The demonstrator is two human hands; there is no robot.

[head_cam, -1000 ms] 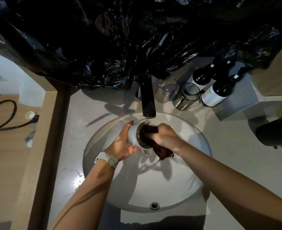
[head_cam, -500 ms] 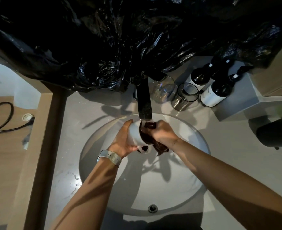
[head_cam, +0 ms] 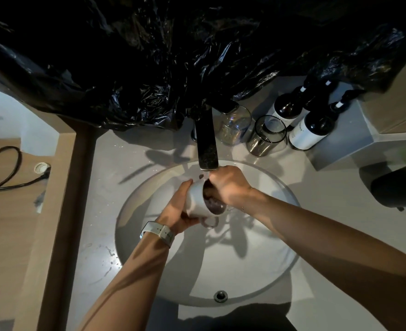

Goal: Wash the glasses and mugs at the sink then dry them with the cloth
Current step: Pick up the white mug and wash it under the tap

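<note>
- The left hand [head_cam: 180, 209] is wrapped round the outside of a white mug [head_cam: 197, 199], which is held tipped on its side over the sink [head_cam: 280, 259], mouth toward the right; the handle hangs at the underside.
- The right hand [head_cam: 228, 185] has its fingers pushed into the mug's mouth, bunched on a dark cloth [head_cam: 212, 205] (only a small part shows inside the rim).
- The mug sits just below the spout of the faucet [head_cam: 206, 142]. Judged reason: any run-off falls into the basin, not onto the tabletop [head_cam: 130, 154]. Whether water is running cannot be told.
- Judged step: wiping the mug's interior; the sideways tilt gives the fingers reach to the bottom.
- Two glasses, one clear [head_cam: 235, 125] and one smoky [head_cam: 266, 136], stand upright behind the basin right of the faucet, beside two dark bottles [head_cam: 309, 130]. Their condition, washed or not, cannot be told.
- Black plastic sheeting [head_cam: 173, 56] covers the wall above.
</note>
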